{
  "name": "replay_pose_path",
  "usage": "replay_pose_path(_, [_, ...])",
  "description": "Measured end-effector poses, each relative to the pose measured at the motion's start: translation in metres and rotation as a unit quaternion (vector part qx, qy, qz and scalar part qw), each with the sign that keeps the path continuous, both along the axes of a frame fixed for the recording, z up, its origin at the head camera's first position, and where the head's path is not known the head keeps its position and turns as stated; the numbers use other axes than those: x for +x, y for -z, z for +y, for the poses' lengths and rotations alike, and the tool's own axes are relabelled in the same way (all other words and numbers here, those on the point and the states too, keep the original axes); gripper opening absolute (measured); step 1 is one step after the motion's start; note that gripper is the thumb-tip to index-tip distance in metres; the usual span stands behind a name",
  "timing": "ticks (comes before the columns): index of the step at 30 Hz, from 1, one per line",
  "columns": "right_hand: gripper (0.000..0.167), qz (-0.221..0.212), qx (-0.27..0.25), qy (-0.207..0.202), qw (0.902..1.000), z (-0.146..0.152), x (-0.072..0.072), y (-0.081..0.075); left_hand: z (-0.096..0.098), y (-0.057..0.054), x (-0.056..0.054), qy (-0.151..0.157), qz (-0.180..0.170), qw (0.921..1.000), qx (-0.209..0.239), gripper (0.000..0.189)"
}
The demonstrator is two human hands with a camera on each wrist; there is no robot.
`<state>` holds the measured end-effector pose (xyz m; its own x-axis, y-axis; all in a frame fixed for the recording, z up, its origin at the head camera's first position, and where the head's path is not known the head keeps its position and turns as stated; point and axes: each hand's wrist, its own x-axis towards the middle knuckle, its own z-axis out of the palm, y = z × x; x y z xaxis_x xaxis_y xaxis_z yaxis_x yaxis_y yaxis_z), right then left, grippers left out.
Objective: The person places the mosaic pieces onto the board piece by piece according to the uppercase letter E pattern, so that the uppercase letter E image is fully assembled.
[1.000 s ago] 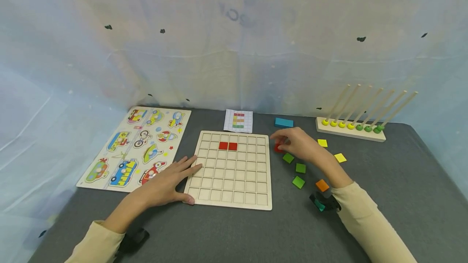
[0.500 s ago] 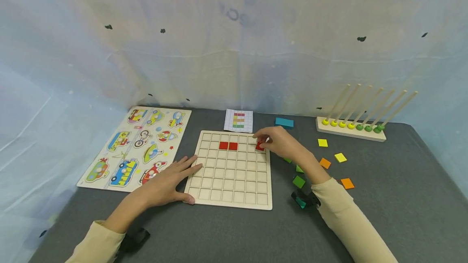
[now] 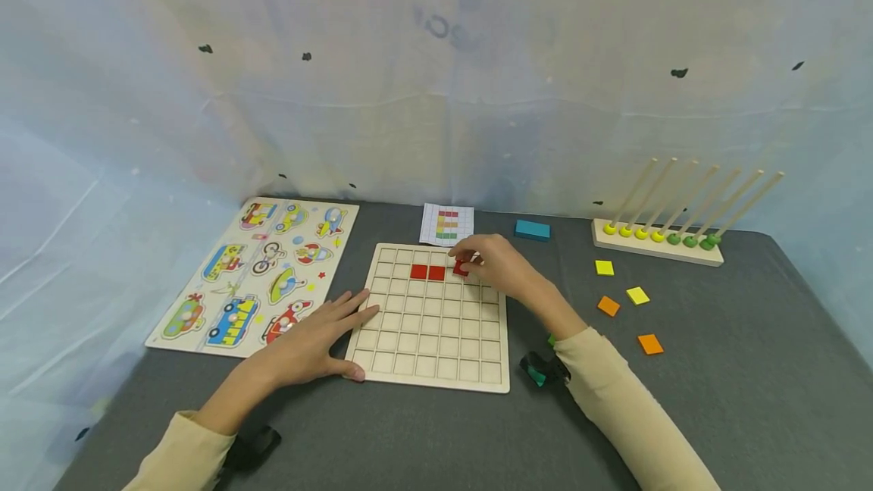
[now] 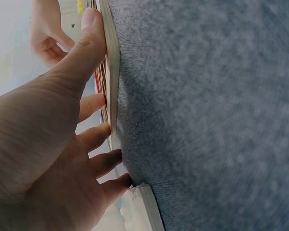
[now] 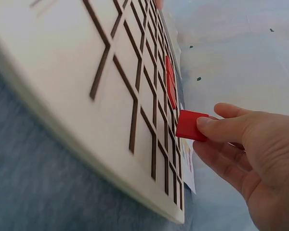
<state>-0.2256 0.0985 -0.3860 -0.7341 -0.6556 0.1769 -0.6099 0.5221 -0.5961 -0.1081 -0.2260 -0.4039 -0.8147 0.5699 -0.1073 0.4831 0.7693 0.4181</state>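
A pale wooden grid board (image 3: 430,354) lies mid-table, two red square tiles (image 3: 427,272) side by side in its second row. My right hand (image 3: 501,267) pinches a third red tile (image 5: 190,125) between thumb and fingers, just right of that pair and over the board. In the right wrist view this tile is tilted, its far edge close to the grid. My left hand (image 3: 310,343) rests with fingers spread on the board's left edge; its thumb (image 4: 89,41) lies along the rim. A printed card (image 3: 446,225) with a coloured pattern stands behind the board.
A vehicle picture puzzle (image 3: 255,279) lies left of the board. To the right are yellow tiles (image 3: 604,267), orange tiles (image 3: 651,344) and a green tile (image 3: 552,340) mostly behind the right sleeve. A blue block (image 3: 532,230) and a peg stand with beads (image 3: 658,242) are at the back.
My right hand has carried the red tile leftward from the table beside the board to above its second row. My left hand stays in place.
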Motion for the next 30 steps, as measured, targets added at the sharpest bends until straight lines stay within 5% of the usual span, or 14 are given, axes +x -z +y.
replay_pose_path(17, [0.024,-0.026,0.011,0.001,0.9996,-0.014,-0.008,0.011,0.0,0.0,-0.002,0.003,0.001,1.0,0.0,0.101])
replay_pose_path(30, [0.026,-0.031,0.039,-0.008,0.9988,0.006,-0.002,0.0,0.0,-0.002,-0.001,0.004,-0.002,1.0,-0.002,0.1])
